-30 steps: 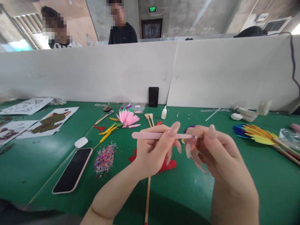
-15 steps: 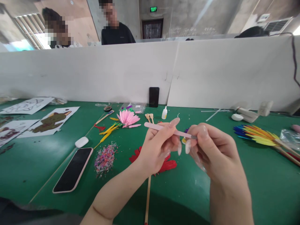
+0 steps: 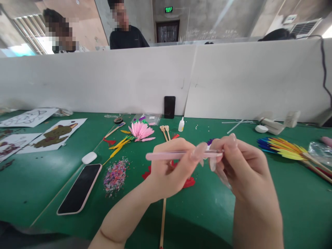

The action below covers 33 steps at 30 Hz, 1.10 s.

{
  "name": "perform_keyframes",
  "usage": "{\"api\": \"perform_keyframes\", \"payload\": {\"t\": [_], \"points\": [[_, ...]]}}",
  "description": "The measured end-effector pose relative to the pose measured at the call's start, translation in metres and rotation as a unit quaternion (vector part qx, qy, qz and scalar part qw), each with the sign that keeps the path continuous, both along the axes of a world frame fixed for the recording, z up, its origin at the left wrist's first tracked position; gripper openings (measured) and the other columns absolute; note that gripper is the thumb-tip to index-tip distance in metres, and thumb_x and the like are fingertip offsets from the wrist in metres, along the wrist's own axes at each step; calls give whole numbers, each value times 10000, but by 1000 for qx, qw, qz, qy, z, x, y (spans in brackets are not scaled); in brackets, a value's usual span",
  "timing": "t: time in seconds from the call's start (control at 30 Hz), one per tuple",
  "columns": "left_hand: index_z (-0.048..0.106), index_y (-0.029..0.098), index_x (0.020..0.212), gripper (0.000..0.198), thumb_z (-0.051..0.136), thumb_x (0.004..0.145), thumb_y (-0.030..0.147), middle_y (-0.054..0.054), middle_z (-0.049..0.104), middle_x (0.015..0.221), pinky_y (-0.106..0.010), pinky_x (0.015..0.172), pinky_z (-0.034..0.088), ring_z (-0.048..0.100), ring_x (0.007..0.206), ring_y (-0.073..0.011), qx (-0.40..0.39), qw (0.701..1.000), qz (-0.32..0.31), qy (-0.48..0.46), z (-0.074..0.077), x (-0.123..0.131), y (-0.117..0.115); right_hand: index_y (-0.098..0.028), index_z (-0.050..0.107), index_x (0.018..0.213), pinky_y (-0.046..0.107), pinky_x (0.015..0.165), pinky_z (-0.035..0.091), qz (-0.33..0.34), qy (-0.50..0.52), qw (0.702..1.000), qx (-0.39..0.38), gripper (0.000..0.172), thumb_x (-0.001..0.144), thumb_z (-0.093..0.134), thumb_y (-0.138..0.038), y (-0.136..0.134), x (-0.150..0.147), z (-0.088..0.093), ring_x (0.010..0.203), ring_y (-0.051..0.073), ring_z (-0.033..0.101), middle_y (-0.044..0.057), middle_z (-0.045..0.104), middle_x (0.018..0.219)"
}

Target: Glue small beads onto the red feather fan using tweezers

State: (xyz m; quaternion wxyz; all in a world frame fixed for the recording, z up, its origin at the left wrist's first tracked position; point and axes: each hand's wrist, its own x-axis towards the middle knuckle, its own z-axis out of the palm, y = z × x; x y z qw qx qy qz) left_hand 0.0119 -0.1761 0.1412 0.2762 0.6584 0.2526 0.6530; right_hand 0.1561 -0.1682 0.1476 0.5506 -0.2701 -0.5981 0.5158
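Chips (image 3: 115, 177) lie heaped left of our grip; pink petals (image 3: 140, 131) beyond look already fanned together. Our left hand (image 3: 172, 174) pinches a pink tool (image 3: 158, 156), above partly hidden red pieces (image 3: 189, 182). Our right hand (image 3: 245, 169) is closed at the tool's right end; we cannot tell what else it holds. This work seems unfinished; right of the grip, coloured feathers (image 3: 284, 148) look bundled.

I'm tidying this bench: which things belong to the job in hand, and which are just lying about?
Job: pink stick, in the left hand, its tip at the right hand; perhaps red pieces below.
Seemingly lying about: flat phone; small white case; drawings.
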Motion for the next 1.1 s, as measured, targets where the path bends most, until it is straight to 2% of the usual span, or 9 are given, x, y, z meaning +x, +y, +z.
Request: {"api": "perform_keyframes", "payload": {"t": [0.1, 0.17, 0.37, 0.6, 0.83, 1.1], "points": [[600, 154, 718, 131, 550, 835, 185, 0, 570, 575, -220, 517, 413, 483, 536, -86, 147, 977, 92, 126, 8, -6, 0, -191, 576, 660, 210, 374, 263, -20, -32, 999, 11, 370, 951, 447, -380, -1, 3, 2, 362, 48, 356, -54, 432, 437], [619, 147, 786, 87, 549, 826, 180, -28, 624, 638, -241, 542, 432, 516, 575, -109, 186, 962, 112, 164, 12, -10, 0, -194, 562, 647, 221, 372, 240, -25, -52, 998, 11, 371, 947, 451, -383, -2, 5, 3, 373, 56, 337, -53, 404, 442], [621, 138, 804, 145, 499, 869, 185, -37, 634, 622, -251, 560, 457, 531, 587, -129, 203, 962, 79, 163, 12, -13, 0, -205, 512, 647, 225, 341, 153, 43, -54, 997, -29, 387, 944, 421, -437, -5, 7, 3, 368, 57, 229, -66, 285, 468], [612, 130, 832, 133, 548, 860, 244, -54, 649, 689, -258, 572, 476, 555, 622, -134, 266, 938, 93, 200, 12, -15, 5, -201, 484, 638, 223, 370, 180, 61, -67, 995, -44, 394, 938, 429, -450, -6, 7, 5, 424, 67, 253, -54, 298, 508], [605, 138, 826, 234, 500, 898, 335, -48, 613, 709, -250, 575, 454, 527, 616, -120, 253, 931, 82, 249, 12, -21, 7, -194, 432, 599, 227, 372, 174, 81, -97, 989, -72, 452, 923, 413, -508, -6, 10, 7, 423, 71, 235, -52, 322, 486], [600, 143, 806, 178, 508, 895, 266, -31, 610, 667, -244, 625, 488, 538, 615, -120, 269, 926, 74, 255, 12, -21, 5, -189, 419, 598, 220, 377, 192, 86, -118, 988, -48, 444, 944, 399, -467, -5, 9, 8, 419, 63, 242, -59, 319, 498]]}}
